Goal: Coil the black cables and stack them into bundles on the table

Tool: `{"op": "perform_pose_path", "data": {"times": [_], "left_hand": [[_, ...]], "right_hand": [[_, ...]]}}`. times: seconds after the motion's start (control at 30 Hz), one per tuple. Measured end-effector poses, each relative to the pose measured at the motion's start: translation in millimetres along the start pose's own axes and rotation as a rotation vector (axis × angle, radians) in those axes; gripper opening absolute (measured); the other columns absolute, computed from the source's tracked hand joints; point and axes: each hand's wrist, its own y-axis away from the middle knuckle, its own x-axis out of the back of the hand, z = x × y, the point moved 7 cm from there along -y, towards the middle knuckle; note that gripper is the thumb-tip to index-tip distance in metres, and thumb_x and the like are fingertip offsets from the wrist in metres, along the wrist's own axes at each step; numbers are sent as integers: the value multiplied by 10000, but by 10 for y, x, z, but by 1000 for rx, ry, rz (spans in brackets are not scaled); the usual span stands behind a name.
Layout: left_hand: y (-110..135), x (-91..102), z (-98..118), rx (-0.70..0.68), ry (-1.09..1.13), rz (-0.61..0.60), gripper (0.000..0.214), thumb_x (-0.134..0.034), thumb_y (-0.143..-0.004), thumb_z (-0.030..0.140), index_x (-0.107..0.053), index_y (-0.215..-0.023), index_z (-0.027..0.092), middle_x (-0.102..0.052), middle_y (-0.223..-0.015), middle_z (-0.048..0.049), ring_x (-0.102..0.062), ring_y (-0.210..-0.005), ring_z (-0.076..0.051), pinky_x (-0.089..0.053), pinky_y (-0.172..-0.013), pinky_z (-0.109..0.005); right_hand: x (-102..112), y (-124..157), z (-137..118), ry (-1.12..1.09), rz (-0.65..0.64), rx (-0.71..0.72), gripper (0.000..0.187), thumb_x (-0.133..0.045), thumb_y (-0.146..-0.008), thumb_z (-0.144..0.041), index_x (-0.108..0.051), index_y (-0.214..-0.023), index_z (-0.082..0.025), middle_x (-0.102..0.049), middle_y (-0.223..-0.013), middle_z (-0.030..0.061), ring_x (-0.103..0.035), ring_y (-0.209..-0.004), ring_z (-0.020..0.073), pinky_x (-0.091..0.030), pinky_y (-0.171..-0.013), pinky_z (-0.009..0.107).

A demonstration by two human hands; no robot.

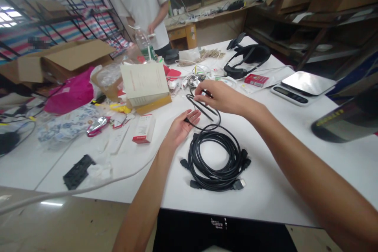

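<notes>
The right hand [217, 96] curls its fingers round a black cable [220, 119]; the left hand [181, 128], palm up and loosely open, has the cable across it. Just nearer, a cable coil [215, 182] lies on the white table [265, 181]. A small box [144, 128] stands left, a scale [308, 83] far right.

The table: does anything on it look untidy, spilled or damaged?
Untidy, yes: on the left, a pink bag, floral bag and silver packet lie jumbled, unlike the coiled black cable in front. A white cord crosses the near table edge. No clear spill or damage shows.
</notes>
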Motion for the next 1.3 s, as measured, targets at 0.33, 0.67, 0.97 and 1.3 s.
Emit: {"op": "perform_pose_path", "data": {"times": [0.33,0.67,0.97,1.3], "left_hand": [[30,19,99,-4,215,181,298,-441,-1100,101,-709,-970,107,-820,-993,-108,-807,-979,-162,-630,-963,-289],[56,61,121,-39,239,209,282,-463,-1098,100,-715,-972,106,-821,-970,-101,-809,-965,-152,-619,-972,-278],[84,54,131,-54,235,200,270,-460,-1102,103,-705,-987,105,-823,-958,-103,-816,-935,-159,-639,-920,-278],[70,55,125,-54,209,213,265,-460,-1088,92,-704,-985,99,-819,-954,-121,-814,-901,-169,-646,-911,-287]], "right_hand": [[934,142,-64,-145,512,-14,191,-596,-1078,-338,-720,-1058,-194,-752,-1054,68,-682,-880,156,-526,-842,288],[1887,618,-195,-355,974,241,170,-623,-1069,-243,-764,-1154,-203,-768,-1077,-17,-490,-524,-12,-342,-430,183],[1866,727,-384,-245,1024,159,211,-598,-1096,-331,-763,-1194,-245,-755,-1162,7,-490,-575,32,-365,-481,212],[987,230,-550,-216,564,72,251,-529,-1110,-382,-696,-1184,-210,-749,-1134,52,-662,-752,112,-517,-659,254]]}}
